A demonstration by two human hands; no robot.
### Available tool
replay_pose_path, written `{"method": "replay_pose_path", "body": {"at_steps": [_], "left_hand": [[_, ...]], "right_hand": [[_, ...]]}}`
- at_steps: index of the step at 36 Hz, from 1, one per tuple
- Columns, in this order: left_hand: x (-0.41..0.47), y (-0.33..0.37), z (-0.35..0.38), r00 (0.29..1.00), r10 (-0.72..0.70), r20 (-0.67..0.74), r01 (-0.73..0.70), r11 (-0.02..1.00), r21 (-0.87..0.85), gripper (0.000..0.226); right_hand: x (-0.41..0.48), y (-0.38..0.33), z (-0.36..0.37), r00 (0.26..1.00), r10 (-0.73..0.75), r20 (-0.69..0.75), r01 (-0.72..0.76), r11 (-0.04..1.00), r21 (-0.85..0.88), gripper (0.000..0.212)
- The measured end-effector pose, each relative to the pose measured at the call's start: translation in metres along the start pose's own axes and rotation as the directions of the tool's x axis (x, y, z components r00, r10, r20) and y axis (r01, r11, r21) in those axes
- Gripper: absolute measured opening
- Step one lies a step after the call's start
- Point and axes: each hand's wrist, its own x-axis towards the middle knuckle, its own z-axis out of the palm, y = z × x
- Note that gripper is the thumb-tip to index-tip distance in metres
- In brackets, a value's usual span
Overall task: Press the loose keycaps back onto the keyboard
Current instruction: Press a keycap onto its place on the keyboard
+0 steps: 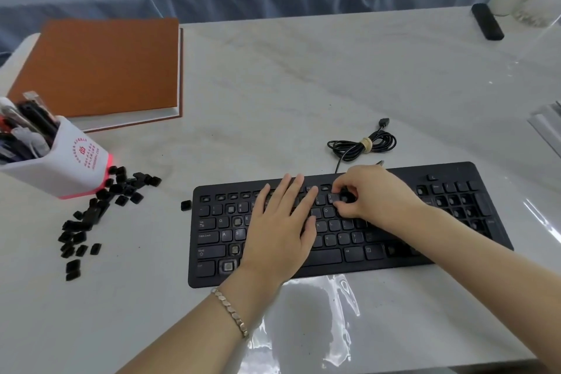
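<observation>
A black keyboard (455, 179) lies on the table at centre right, with several bare key sockets among its seated keys. My left hand (280, 228) rests flat on the middle keys, fingers straight. My right hand (372, 196) is over the number row, its curled thumb and fingers pinching a black keycap (344, 198) at a socket there. Several loose black keycaps (100, 209) lie scattered to the keyboard's left. One lone keycap (186, 205) sits just off the keyboard's top left corner.
A white pen holder (60, 161) full of pens stands beside the loose keycaps. Behind it lies a brown notebook (103, 67). The keyboard's coiled cable (362, 144) lies behind the keyboard. A black stick-shaped object (487, 21) sits far right.
</observation>
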Motion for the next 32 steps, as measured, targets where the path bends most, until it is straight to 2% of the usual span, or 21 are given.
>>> {"method": "replay_pose_path", "body": {"at_steps": [6, 10, 18, 20, 22, 23, 26, 29, 30, 32], "left_hand": [[0.001, 0.0, 0.0, 1.0, 0.018, -0.018, -0.018, 1.0, 0.01, 0.043], [0.0, 0.002, 0.0, 0.998, 0.065, -0.002, -0.065, 0.995, 0.069, 0.045], [0.005, 0.001, -0.003, 0.994, 0.098, 0.051, -0.102, 0.991, 0.081, 0.044], [0.007, 0.0, -0.003, 0.991, 0.119, 0.064, -0.124, 0.989, 0.08, 0.044], [0.009, 0.0, -0.004, 0.989, 0.129, 0.069, -0.134, 0.988, 0.078, 0.044], [0.01, 0.0, -0.004, 0.989, 0.13, 0.072, -0.135, 0.988, 0.076, 0.044], [0.011, -0.001, -0.003, 0.986, 0.149, 0.075, -0.154, 0.985, 0.073, 0.044], [0.011, -0.001, -0.002, 0.983, 0.172, 0.062, -0.176, 0.983, 0.053, 0.043], [0.011, -0.001, -0.001, 0.982, 0.18, 0.055, -0.182, 0.982, 0.047, 0.043], [0.011, -0.001, 0.001, 0.981, 0.189, 0.042, -0.191, 0.981, 0.041, 0.043]], "right_hand": [[0.002, -0.006, 0.0, 1.0, 0.022, 0.017, -0.02, 0.996, -0.087, 0.028], [0.006, -0.009, -0.009, 0.987, 0.071, 0.145, -0.058, 0.994, -0.087, 0.03], [-0.008, -0.001, -0.004, 0.996, 0.092, -0.008, -0.089, 0.978, 0.19, 0.017], [-0.013, 0.003, 0.001, 0.988, 0.143, -0.065, -0.114, 0.938, 0.329, 0.013], [-0.021, 0.006, 0.006, 0.951, 0.283, -0.12, -0.175, 0.82, 0.544, 0.004], [-0.025, 0.007, 0.008, 0.922, 0.37, -0.111, -0.212, 0.725, 0.655, 0.001], [-0.038, 0.009, 0.008, 0.836, 0.541, 0.094, -0.313, 0.328, 0.891, 0.008], [-0.045, 0.01, 0.0, 0.817, 0.486, 0.309, -0.261, -0.166, 0.951, 0.019], [-0.046, 0.01, -0.004, 0.821, 0.453, 0.348, -0.24, -0.278, 0.93, 0.021], [-0.047, 0.01, -0.009, 0.829, 0.406, 0.383, -0.227, -0.382, 0.896, 0.026]]}}
